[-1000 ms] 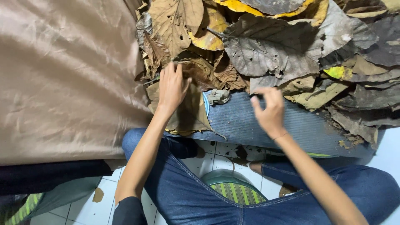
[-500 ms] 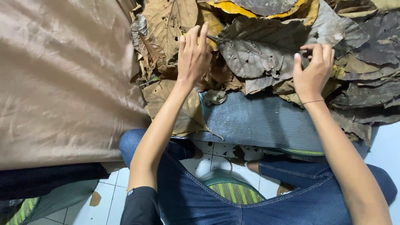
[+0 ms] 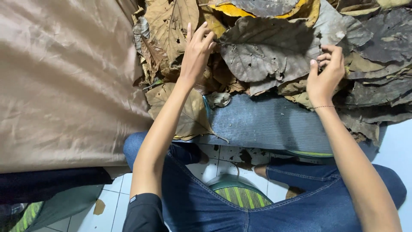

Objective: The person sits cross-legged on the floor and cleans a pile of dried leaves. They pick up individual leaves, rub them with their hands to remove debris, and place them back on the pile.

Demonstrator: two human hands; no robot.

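I read one large grey-brown dry leaf [image 3: 268, 47] lying flat on top of the leaf pile [image 3: 377, 86], far from the body, its long axis running left to right between the two hands. The left hand [image 3: 196, 53] rests at its left end, fingers spread open and flat, tips at the leaf's edge, gripping nothing I can see. The right hand [image 3: 324, 77] is at the right end, fingers curled and pinching that edge. Both hands sit about equally near. The blue ribbed mat [image 3: 270, 122] lies just nearer, the tan satin cloth [image 3: 64, 81] to the left.
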